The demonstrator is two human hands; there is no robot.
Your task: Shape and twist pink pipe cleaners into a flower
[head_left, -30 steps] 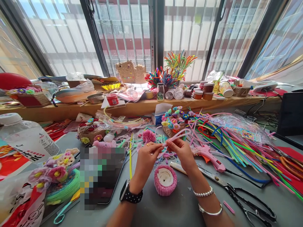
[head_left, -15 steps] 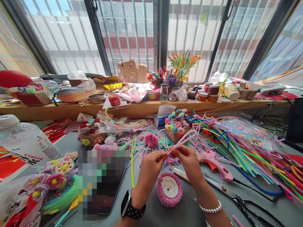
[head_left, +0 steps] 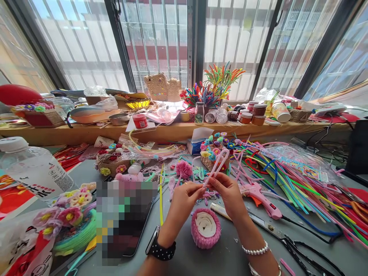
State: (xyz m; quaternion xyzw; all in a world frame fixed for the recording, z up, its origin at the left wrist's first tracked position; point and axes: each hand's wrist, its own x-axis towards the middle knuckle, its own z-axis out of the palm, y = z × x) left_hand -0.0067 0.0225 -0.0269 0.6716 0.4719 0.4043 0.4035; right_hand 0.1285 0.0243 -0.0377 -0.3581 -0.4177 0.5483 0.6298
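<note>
Between my two hands is a pale pink pipe cleaner [head_left: 220,163], bent into a long loop that points up and away from me. My left hand [head_left: 188,197] pinches its near end between thumb and finger. Right beside it, my right hand [head_left: 225,191] pinches the same piece. Below them on the table stands a round pink fuzzy pot [head_left: 206,239] with a rolled white filling [head_left: 206,225]. Past my right wrist lies a pink glue gun [head_left: 263,201]. Large black-handled scissors [head_left: 271,229] and a cream-handled cutter [head_left: 220,211] lie under and beside my right forearm.
Bundles of coloured pipe cleaners [head_left: 290,184] spread over the right side. A flower-trimmed basket [head_left: 211,161] stands behind my hands. To the left are a black phone or tablet [head_left: 135,230], fuzzy flowers [head_left: 69,216] and a large plastic bottle [head_left: 37,168]. Jars [head_left: 258,111] line the sill.
The pipe cleaner loop has swung slightly left and more upright between my fingers. My hands stay nearly in place, both still pinching it. The view has shifted slightly.
</note>
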